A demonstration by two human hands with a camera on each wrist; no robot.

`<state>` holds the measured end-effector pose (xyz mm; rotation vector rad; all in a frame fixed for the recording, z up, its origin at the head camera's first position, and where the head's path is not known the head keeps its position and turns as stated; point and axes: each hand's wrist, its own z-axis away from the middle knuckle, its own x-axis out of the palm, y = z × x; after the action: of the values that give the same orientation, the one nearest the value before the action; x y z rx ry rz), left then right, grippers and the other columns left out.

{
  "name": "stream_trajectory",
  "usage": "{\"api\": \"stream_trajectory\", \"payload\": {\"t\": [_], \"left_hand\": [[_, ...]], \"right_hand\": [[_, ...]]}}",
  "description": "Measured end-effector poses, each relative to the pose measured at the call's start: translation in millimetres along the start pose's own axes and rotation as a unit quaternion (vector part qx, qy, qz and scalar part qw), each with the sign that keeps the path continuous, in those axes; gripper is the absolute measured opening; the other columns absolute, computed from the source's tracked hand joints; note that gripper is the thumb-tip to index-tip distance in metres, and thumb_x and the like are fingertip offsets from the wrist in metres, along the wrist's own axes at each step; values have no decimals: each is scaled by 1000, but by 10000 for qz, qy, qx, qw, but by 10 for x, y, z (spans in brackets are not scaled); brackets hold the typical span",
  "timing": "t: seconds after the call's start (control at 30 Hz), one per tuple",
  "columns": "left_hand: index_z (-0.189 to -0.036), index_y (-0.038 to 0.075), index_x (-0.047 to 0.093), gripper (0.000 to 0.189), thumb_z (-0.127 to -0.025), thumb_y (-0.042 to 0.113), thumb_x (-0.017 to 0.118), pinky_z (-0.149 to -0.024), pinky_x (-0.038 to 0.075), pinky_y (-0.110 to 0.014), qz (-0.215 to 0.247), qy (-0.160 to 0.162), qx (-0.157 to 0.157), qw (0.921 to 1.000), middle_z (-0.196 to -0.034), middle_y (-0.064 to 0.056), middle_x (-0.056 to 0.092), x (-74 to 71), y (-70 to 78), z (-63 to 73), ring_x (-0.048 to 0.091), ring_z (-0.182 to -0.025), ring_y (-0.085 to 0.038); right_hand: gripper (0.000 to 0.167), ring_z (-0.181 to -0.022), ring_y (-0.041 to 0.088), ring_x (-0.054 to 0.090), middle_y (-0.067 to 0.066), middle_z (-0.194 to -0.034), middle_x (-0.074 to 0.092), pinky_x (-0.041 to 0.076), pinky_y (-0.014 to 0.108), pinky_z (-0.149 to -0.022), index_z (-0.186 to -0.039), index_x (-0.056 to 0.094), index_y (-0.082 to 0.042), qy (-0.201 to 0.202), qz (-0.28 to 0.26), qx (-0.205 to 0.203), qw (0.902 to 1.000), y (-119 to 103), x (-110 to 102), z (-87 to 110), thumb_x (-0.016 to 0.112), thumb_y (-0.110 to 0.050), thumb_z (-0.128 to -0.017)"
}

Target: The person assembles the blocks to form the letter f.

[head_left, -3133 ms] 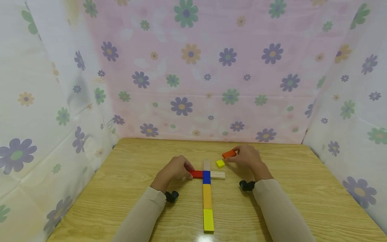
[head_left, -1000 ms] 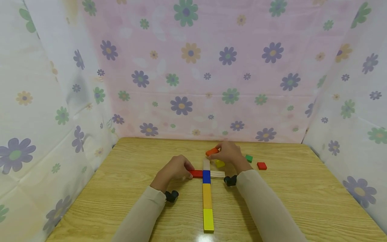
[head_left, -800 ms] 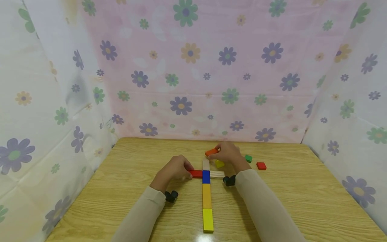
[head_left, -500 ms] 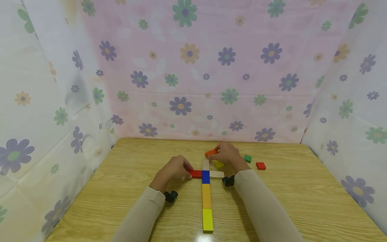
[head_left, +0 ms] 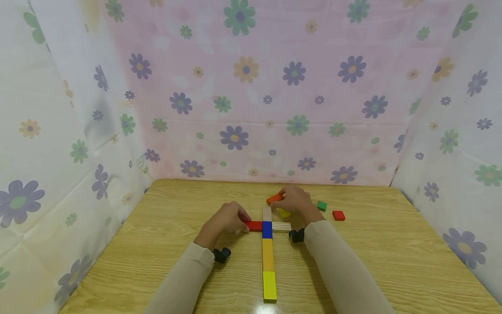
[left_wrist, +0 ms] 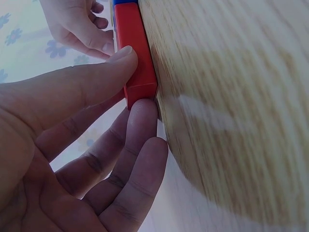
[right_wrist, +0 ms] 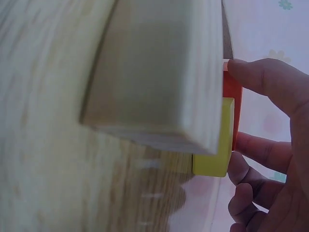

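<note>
My left hand (head_left: 226, 221) pinches the long red block (head_left: 256, 226) at nine o'clock of the blue block (head_left: 267, 230), my right hand (head_left: 296, 201) the red-orange block (head_left: 274, 199) near twelve; best to brace left, align right gently

Your wood-grain table (head_left: 164, 261) bears a cross of blocks (head_left: 267, 230); right of it you have a small yellow block (head_left: 284, 213), a green block (head_left: 322, 206) and a red block (head_left: 339, 215).

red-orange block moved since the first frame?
Yes. In the head view, the red-orange block has moved left, closer to the far pale block.
</note>
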<state>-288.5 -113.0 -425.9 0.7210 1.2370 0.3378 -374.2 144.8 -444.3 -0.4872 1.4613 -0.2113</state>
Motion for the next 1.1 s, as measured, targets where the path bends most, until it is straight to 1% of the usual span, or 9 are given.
{"api": "stream_trajectory", "payload": {"t": [0.17, 0.47, 0.57, 0.63, 0.73, 0.8, 0.87, 1.0, 1.1], "left_hand": [[-100, 15, 82, 19, -82, 9, 87, -97, 56, -47, -5, 4, 22, 10000, -100, 2, 75, -3, 4, 3, 66, -101, -22], [-100, 16, 82, 19, -83, 10, 87, -97, 56, -47, -7, -5, 28, 10000, -99, 3, 75, 5, 0, 1, 66, -101, -21], [-100, 16, 82, 19, -83, 10, 87, -96, 56, -47, -14, -4, 46, 10000, -100, 3, 75, 5, -5, 0, 66, -102, -22], [-100, 16, 82, 19, -83, 10, 87, -97, 55, -47, -12, -5, 42, 10000, -100, 3, 75, 3, -6, 0, 66, -102, -22], [-101, 16, 82, 19, -84, 10, 87, -98, 55, -48, -15, -3, 28, 10000, -100, 4, 75, -1, -1, 1, 66, -103, -22], [-101, 16, 83, 19, -84, 10, 87, -98, 55, -48, -14, -1, 11, 10000, -100, 4, 75, -1, 1, -1, 66, -103, -22], [-101, 17, 83, 19, -84, 10, 87, -98, 55, -47, -23, 1, -7, 10000, -100, 4, 75, -1, 0, -4, 66, -103, -22], [-100, 18, 83, 18, -84, 11, 87, -97, 56, -47, -44, 9, -20, 10000, -99, 5, 75, 6, -9, -10, 66, -103, -22], [-100, 17, 83, 18, -83, 11, 87, -96, 56, -46, -72, 1, -3, 10000, -98, 4, 75, 8, -20, -10, 66, -102, -22]], "right_hand": [[58, -100, 28, 62, 4, -117, 71, 41, 57, -95, -123, 71, -13, 1, 28, -57, 10000, -12, -10, 21, 79, -55, -84], [60, -99, 27, 62, 3, -114, 71, 42, 56, -95, -124, 71, -13, -12, -46, -68, 10000, 31, 22, -10, 80, -57, -83], [65, -104, 28, 64, 6, -121, 71, 45, 55, -96, -131, 68, -13, -65, -174, -47, 9998, 45, 11, -4, 76, -58, -86], [64, -106, 28, 64, 7, -126, 70, 49, 52, -95, -135, 67, -13, -81, -299, 3, 9995, 47, -7, 4, 74, -57, -88], [59, -105, 28, 65, 9, -129, 69, 56, 44, -87, -135, 68, -13, -47, -481, 93, 9988, 51, -17, -4, 72, -53, -92], [53, -98, 26, 65, 9, -125, 70, 58, 37, -78, -132, 69, -12, -5, -603, 127, 9981, 47, -20, -10, 73, -48, -93], [49, -91, 25, 65, 10, -119, 70, 57, 32, -70, -129, 71, -10, 17, -670, 129, 9977, 38, -22, -17, 75, -43, -94], [44, -83, 24, 63, 9, -108, 70, 54, 29, -63, -125, 73, -10, 32, -692, 98, 9975, 17, -19, -23, 76, -40, -94], [43, -83, 24, 63, 10, -108, 70, 53, 30, -63, -124, 73, -9, 43, -701, 36, 9975, 8, -10, -15, 76, -38, -93]]}}
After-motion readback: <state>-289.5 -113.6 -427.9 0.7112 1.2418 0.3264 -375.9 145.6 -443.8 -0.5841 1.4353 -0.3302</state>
